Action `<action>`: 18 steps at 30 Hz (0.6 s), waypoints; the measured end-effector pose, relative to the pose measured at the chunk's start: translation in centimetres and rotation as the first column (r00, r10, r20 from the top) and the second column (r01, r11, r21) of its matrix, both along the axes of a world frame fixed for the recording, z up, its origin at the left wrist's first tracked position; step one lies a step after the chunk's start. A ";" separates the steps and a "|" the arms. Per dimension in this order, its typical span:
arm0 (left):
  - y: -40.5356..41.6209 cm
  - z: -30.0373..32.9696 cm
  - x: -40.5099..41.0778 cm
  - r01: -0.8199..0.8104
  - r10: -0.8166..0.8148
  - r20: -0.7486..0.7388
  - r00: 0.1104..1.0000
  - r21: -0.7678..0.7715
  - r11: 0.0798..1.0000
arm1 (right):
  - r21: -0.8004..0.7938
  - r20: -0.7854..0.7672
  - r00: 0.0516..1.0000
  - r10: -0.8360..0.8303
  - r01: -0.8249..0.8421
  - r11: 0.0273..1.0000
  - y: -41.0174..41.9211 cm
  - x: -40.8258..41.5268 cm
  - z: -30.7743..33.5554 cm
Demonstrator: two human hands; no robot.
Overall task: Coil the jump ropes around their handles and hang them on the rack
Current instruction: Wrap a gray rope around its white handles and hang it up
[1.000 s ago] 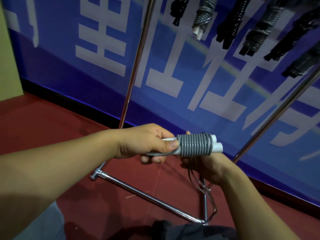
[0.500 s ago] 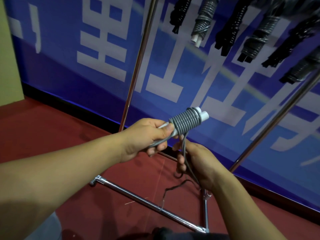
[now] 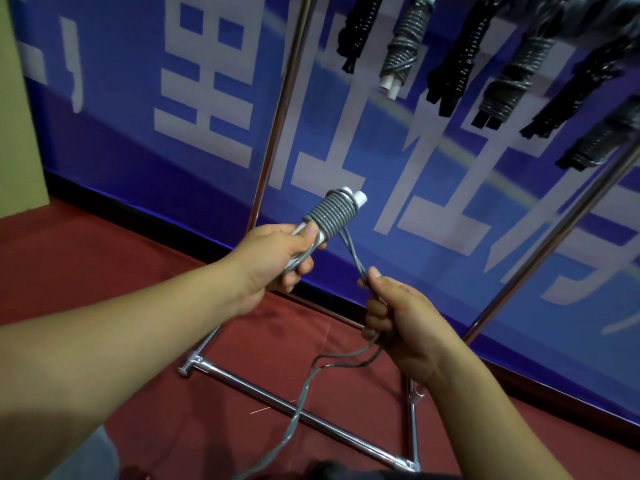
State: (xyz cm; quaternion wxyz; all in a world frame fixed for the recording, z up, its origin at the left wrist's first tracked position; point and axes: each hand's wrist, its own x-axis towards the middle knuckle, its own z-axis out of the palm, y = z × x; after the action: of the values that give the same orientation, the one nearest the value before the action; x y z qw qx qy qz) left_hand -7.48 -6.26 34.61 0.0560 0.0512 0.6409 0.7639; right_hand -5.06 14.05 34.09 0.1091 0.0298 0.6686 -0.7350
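A grey jump rope (image 3: 330, 216) is wound in tight turns around its two white handles (image 3: 360, 199), which point up and to the right. My left hand (image 3: 277, 254) grips the lower ends of the handles, thumb on the coil's edge. My right hand (image 3: 398, 317) holds the doubled loose cord (image 3: 353, 254) just below the coil, pulled taut. The rest of the cord (image 3: 304, 393) trails down toward the floor. Several coiled ropes, black and grey, hang along the top of the chrome rack (image 3: 277, 109).
The rack's chrome base bars (image 3: 294, 415) lie on the red carpet (image 3: 104, 271) below my hands, and a slanted chrome pole (image 3: 540, 251) rises at the right. A blue banner with white characters (image 3: 207, 98) covers the wall behind.
The handles tilted from level to pointing up-right. My right hand came out from under the coil, dropped lower and right, and drew the loose cord taut. The view tipped upward.
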 end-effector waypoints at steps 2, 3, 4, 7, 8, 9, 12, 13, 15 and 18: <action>0.0 -0.1 0.0 -0.005 0.005 0.001 1.000 -0.008 1.000 | 0.015 -0.029 1.000 0.012 -0.012 1.000 0.4 0.1 0.1; 0.0 -0.1 0.0 -0.007 0.007 0.001 1.000 -0.011 1.000 | 0.024 -0.040 0.999 0.007 -0.006 1.000 0.5 0.0 0.0; 0.0 -0.1 0.0 -0.010 0.010 0.000 1.000 -0.013 1.000 | 0.035 -0.051 0.999 -0.001 0.002 0.999 0.7 0.0 0.0; 0.3 -0.2 0.0 -0.020 0.020 -0.002 1.000 -0.016 1.000 | 0.065 -0.084 0.996 -0.022 0.028 0.997 1.1 -0.1 0.0; 0.3 -0.2 -0.1 -0.024 0.024 -0.003 1.000 -0.015 1.000 | 0.072 -0.088 0.996 -0.034 0.040 0.997 1.2 -0.2 0.0; 0.3 -0.2 -0.1 -0.028 0.028 -0.003 1.000 -0.014 1.000 | 0.079 -0.090 0.995 -0.048 0.055 0.995 1.3 -0.2 -0.1; 0.4 -0.2 -0.2 -0.038 0.038 -0.012 0.999 -0.024 0.999 | 0.117 -0.097 0.992 -0.078 0.089 0.989 1.6 -0.3 -0.2; 0.4 -0.2 -0.1 -0.039 0.038 -0.016 0.999 -0.029 0.999 | 0.142 -0.101 0.991 -0.088 0.102 0.985 1.7 -0.3 -0.4; 0.4 -0.2 -0.1 -0.036 0.035 -0.018 0.999 -0.033 0.999 | 0.193 -0.097 0.990 -0.099 0.116 0.974 2.0 -0.6 -0.7; 0.4 -0.2 0.0 -0.013 0.013 -0.021 1.000 -0.023 1.000 | 0.226 -0.044 0.996 -0.081 0.089 0.970 2.3 -0.8 -1.0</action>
State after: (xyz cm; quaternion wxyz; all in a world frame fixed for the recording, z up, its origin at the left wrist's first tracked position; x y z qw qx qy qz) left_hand -7.51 -5.88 34.41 0.0448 0.0544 0.6505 0.7562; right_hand -5.84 16.35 33.04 0.0619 0.0578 0.7482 -0.6581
